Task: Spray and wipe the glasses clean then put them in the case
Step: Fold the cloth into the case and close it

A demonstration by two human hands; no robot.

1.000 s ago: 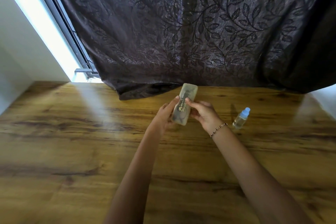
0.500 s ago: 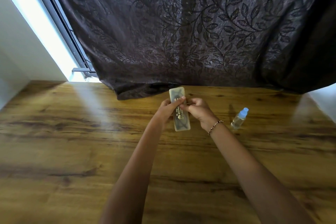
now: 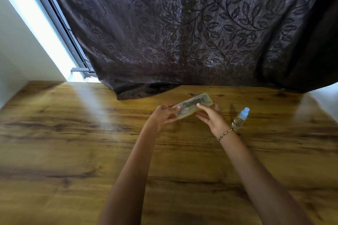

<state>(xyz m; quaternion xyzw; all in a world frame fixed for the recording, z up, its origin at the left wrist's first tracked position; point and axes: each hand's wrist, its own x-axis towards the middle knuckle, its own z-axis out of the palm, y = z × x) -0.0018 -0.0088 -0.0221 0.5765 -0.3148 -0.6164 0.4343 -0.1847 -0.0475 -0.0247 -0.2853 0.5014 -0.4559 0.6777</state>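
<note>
A translucent yellowish glasses case (image 3: 193,105) is held just above the wooden table (image 3: 73,151), lying almost sideways with its right end tilted away. A dark shape shows through its lid, probably the glasses inside. My left hand (image 3: 163,115) grips the case's left end. My right hand (image 3: 210,116), with a beaded bracelet at the wrist, holds the right half, thumb on top. A small clear spray bottle (image 3: 240,118) with a light blue cap stands on the table just right of my right hand.
A dark leaf-patterned curtain (image 3: 182,33) hangs behind the table and drapes onto its far edge. A bright window strip and metal frame (image 3: 54,29) run along the left, with a white wall beside them.
The case has turned from pointing away from me to lying nearly sideways, and has shifted slightly right. Both hands kept hold and spread apart toward its ends.
</note>
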